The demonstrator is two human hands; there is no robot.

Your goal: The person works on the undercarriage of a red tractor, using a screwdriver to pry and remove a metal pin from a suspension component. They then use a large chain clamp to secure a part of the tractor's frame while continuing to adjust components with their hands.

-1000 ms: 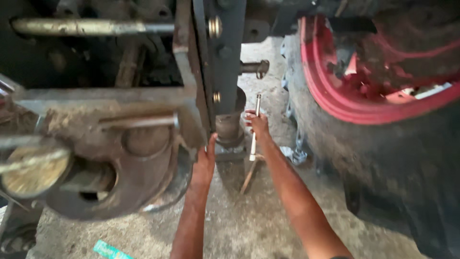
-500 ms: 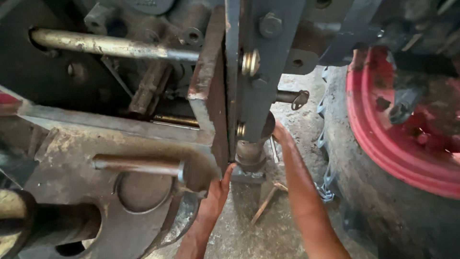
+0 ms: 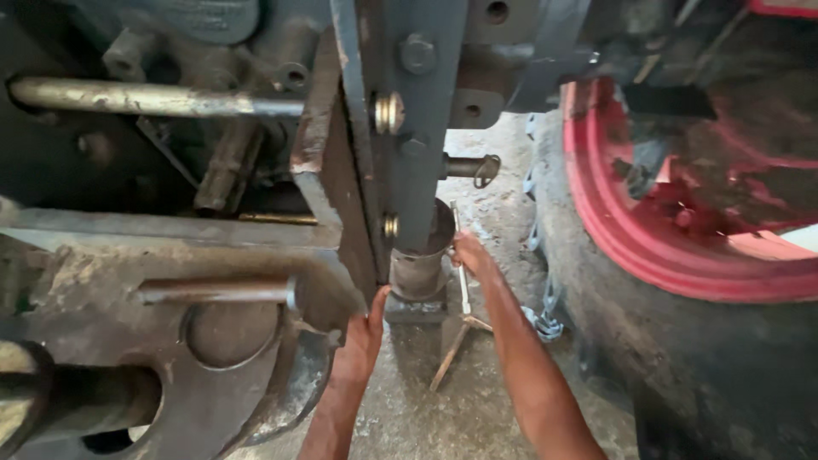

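Left hand (image 3: 365,334): fingers flat against jack cylinder (image 3: 417,271), not clamped. Right hand (image 3: 470,254), at its 3 o'clock: closed on jack handle (image 3: 463,273).

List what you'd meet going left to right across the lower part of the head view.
Rusty round metal plate → left hand → grey cylindrical jack under the frame → right hand → black tyre with red wheel rim.

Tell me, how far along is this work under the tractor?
Done: a jack stands on the concrete floor under the grey steel upright, its top right up at the upright. In hand: the left hand steadies the jack's base while the right hand grips the thin metal rod beside it. Left: the big red-rimmed wheel remains mounted.
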